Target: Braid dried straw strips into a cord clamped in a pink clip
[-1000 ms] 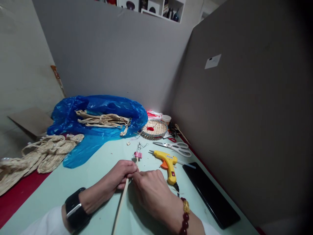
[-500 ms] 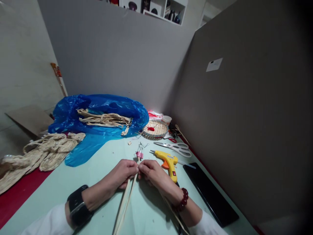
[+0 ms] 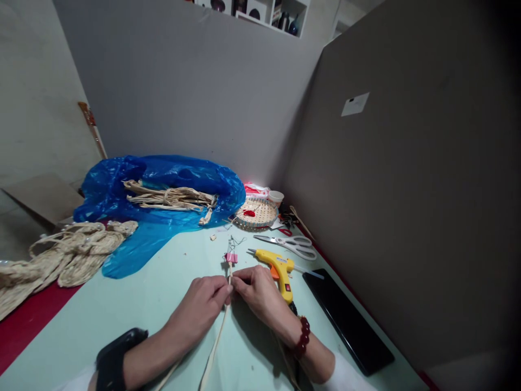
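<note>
Pale fibre strand (image 3: 218, 334): far end in the pink binder clip (image 3: 232, 258), long axis running from clip back toward the person, between the hands; right hand (image 3: 260, 293), nearer the clip, pinches it with thumb and forefinger together, left hand (image 3: 205, 304) closed on it just below, loose tail trailing beneath. Yellow glue gun (image 3: 284, 271) just beside the right hand, scissors (image 3: 287, 242) beyond. Pale green tabletop (image 3: 163, 309), blue plastic bag (image 3: 163, 164) at back, grey partition (image 3: 183, 92) behind.
</note>
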The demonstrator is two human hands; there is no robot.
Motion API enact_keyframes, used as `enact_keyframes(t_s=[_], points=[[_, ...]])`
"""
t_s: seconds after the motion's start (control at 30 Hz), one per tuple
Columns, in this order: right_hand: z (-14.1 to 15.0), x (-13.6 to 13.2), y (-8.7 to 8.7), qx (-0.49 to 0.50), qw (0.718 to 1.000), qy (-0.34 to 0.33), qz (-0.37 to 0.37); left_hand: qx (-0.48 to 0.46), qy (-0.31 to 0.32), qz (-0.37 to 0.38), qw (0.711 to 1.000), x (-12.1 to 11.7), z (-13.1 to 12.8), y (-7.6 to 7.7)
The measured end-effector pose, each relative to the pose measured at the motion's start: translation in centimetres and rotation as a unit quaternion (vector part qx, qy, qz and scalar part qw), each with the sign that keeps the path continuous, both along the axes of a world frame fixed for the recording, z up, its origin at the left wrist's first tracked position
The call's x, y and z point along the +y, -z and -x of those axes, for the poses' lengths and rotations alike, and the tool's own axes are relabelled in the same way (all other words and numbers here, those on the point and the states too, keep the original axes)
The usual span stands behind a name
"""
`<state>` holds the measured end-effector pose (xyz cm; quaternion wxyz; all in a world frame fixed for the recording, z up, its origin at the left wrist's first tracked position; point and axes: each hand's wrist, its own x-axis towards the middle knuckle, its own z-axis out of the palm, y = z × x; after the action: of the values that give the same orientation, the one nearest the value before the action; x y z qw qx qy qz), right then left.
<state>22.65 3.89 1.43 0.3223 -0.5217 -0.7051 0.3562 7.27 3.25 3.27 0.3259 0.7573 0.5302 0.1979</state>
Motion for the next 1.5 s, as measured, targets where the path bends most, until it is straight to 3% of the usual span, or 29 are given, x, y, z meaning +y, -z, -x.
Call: enact_keyframes(t_s=[0.33, 0.5, 0.57, 0.67, 0.83, 1.07, 1.3, 1.5], points=[[-0.1, 0.4, 0.2, 0.102, 0.992, -0.042, 0.056, 0.125, 0.035, -0.044, 0.991, -1.7, -1.2, 1.7], [0.0, 0.6, 0.8, 0.131, 0.988, -0.023, 0.077, 0.144, 0.07, -0.059, 0.985, -2.2, -0.9, 0.6], [-0.1, 0.6, 0.8, 0.136, 0.987, -0.016, 0.085, 0.085, 0.04, -0.054, 0.994, -1.5, -0.3, -0.1], [-0.2, 0.4, 0.6, 0.141, 0.985, -0.016, 0.101, -0.075, -0.052, 0.021, 0.996, 0.5, 0.6, -0.5], [-0.1, 0.2, 0.2, 0.146, 0.982, -0.025, 0.115, -0.167, -0.01, 0.211, 0.963, 2.7, 0.6, 1.4], [-0.1, -0.2, -0.6, 0.041, 0.998, -0.028, 0.047, -0.249, -0.015, 0.278, 0.927, 2.6, 0.2, 2.4], [0.1, -1.7, -1.5, -0.121, 0.991, 0.036, -0.052, -0.232, -0.072, 0.219, 0.945, 2.8, 0.2, 2.8], [0.3, -2.5, -1.6, -0.205, 0.971, 0.067, -0.106, -0.22, -0.074, 0.21, 0.95, 2.4, -0.1, 1.8]])
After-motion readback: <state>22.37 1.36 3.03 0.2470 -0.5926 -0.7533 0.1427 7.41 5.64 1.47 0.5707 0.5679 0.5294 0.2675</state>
